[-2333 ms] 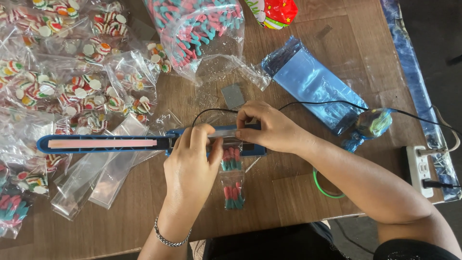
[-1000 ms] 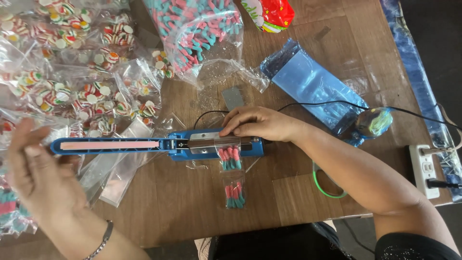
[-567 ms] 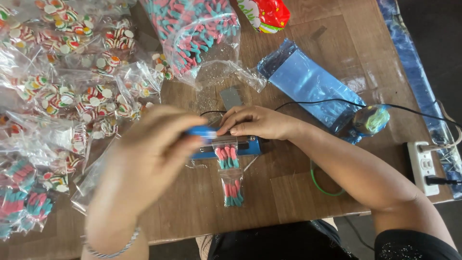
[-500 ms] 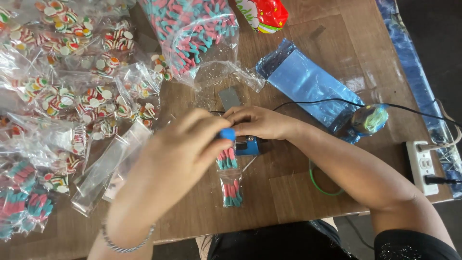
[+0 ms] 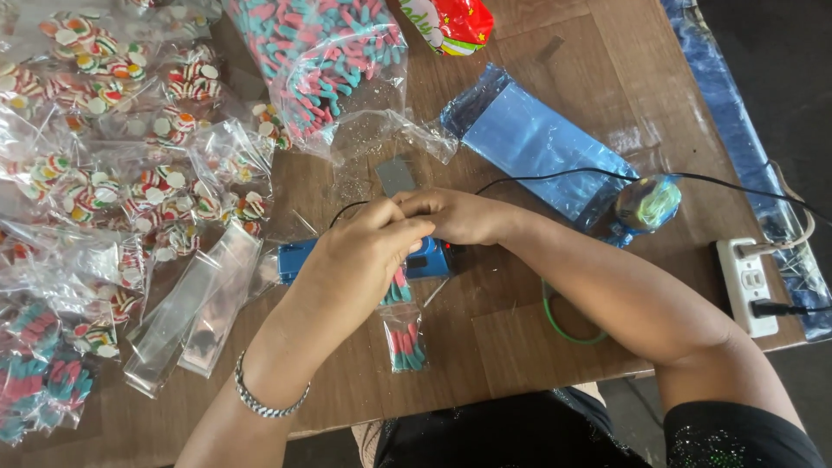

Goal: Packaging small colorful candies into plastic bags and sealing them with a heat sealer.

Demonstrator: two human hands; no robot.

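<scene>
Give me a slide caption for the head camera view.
Both hands, left and right, press a blue heat sealer onto a narrow candy bag.

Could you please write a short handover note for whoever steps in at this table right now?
Left hand: lies over the blue heat sealer, fingers curled at its right end; what they pinch is hidden.
Right hand: meets the left over the same end.
Narrow candy bag: hangs out from under the sealer toward the table edge, pink and teal sweets inside.
Done: filled small bags are piled at the far left.
Left: empty clear sleeves lie beside the sealer, and the big bag of loose sweets is open behind it.
</scene>
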